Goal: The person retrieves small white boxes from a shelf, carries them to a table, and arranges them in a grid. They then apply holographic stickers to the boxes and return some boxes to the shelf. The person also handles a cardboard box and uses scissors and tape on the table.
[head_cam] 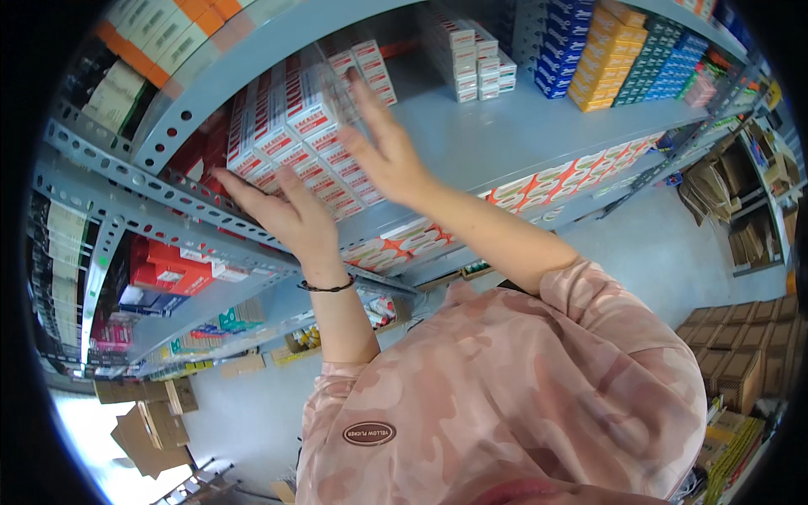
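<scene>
A block of long white cartons with red print (309, 136) is stacked on a grey metal shelf (442, 145). My left hand (293, 221), with a dark cord bracelet at the wrist, is at the block's front left, by the perforated upright. Its fingers are stretched out and its thumb is apart, close to the lower cartons. My right hand (391, 151) is at the block's right side, fingers spread towards the back of the shelf. Whether either palm presses on the cartons is hard to tell. More red-and-white cartons (379, 72) stand just behind my right fingers.
Further right stand white cartons (467, 66), then blue (558, 50), yellow (600, 63) and green (644, 63) stacks. A perforated steel frame (183, 196) borders the left. Orange-and-white boxes (536, 183) fill the shelf below. Brown cardboard boxes (726, 353) are piled at right.
</scene>
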`<state>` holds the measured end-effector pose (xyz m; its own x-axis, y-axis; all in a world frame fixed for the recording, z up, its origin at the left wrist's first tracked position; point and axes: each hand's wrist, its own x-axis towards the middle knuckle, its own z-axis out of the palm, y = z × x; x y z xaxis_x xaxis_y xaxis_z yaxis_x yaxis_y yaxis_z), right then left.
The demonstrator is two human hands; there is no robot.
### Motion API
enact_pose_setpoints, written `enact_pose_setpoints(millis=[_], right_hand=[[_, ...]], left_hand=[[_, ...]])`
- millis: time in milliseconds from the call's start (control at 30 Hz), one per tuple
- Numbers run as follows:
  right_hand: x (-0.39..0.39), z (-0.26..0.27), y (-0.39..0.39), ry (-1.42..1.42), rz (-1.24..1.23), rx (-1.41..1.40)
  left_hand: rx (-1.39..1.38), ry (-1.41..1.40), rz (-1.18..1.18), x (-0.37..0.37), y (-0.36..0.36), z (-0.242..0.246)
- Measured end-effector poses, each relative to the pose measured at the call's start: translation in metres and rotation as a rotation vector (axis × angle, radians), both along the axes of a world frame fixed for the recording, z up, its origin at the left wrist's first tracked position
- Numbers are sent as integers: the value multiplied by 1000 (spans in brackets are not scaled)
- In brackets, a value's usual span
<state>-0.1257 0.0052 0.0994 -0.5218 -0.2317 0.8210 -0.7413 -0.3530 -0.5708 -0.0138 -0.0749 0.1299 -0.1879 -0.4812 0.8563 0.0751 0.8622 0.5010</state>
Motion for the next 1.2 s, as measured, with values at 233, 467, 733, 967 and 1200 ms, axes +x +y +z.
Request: enact_pose_setpoints(millis=[233,467,733,967,1200], right_hand=[[-76,22,9,-105,-63,18],[-175,69,-46,59,-100,433],[-187,72,-87,84,-54,539],[-182,73,-109,85,-45,548],[-164,77,-84,83,-75,419]], left_hand=[[-307,-421,207,22,2,59],[-560,-828,327,-30,-77,104],[-987,-973,529,-79,-157,109],[-941,-980,489,-88,-153,112],[-926,-874,415,-91,-136,123]])
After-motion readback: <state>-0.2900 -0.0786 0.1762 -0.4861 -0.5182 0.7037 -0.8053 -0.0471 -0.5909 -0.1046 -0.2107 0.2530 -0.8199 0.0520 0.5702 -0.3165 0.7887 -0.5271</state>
